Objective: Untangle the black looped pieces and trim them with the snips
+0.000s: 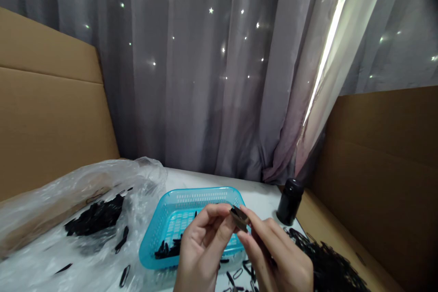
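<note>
Both hands meet in front of the right side of a blue plastic basket (153, 232). A small dark, folded piece (239, 220) is pinched between them. My left hand (207, 242) grips its left edge with thumb and index finger. On the other side, my right hand (273, 246) holds it between thumb and fingertips. Inside the basket, small black pieces (169, 248) lie at the lower left. More black clips (237, 273) are scattered on the white table below the hands.
A clear plastic bag (143, 182) with a black pile (97, 216) lies at left. At right are a black bottle (290, 201) and a heap of black clips (325, 260). Cardboard walls (51, 118) flank both sides; a grey curtain (198, 100) hangs behind.
</note>
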{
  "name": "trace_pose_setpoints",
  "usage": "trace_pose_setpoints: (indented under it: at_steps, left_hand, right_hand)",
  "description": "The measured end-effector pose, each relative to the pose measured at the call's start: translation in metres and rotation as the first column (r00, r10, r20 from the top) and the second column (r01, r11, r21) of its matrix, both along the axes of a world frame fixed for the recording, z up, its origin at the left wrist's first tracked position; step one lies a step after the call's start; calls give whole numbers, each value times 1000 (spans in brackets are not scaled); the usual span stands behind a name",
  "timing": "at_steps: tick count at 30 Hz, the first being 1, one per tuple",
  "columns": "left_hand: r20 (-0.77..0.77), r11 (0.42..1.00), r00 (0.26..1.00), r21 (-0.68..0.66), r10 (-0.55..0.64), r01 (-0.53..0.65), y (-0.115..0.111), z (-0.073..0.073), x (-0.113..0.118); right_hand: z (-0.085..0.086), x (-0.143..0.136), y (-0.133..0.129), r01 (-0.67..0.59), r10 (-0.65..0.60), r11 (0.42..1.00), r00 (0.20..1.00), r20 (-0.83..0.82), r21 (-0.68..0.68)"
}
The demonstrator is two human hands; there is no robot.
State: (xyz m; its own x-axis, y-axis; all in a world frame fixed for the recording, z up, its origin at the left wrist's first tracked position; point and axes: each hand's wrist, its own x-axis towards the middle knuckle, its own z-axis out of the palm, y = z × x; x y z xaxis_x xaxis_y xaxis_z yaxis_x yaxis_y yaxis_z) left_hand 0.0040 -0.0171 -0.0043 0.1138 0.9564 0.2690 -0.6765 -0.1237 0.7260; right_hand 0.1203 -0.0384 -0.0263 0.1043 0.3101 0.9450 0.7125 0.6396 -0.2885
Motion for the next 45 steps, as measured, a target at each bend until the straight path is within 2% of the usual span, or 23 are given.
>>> trace_pose_setpoints:
  at_steps: [9, 23, 32, 39, 45]
  left_hand:
    - [-12, 1000, 1000, -11, 6, -6, -1, 2, 0]
    - [10, 1000, 1000, 17, 2, -2, -3, 4, 1]
    - [57, 993, 992, -39, 114, -112, -12, 12, 8]
    - [10, 999, 999, 14, 44, -44, -4, 3, 1]
    - [9, 999, 999, 2, 49, -49, -8, 7, 3]
  right_hand:
    - [2, -2, -1, 20, -19, 1000, 1000, -15, 4]
    - [4, -1, -3, -75, 74, 997, 996, -56, -15]
    - [10, 0, -7, -113, 110, 993, 991, -71, -39]
    - [12, -1, -8, -129, 122, 989, 987, -101, -66]
    - [11, 1, -7, -109, 107, 993, 993, -53, -41]
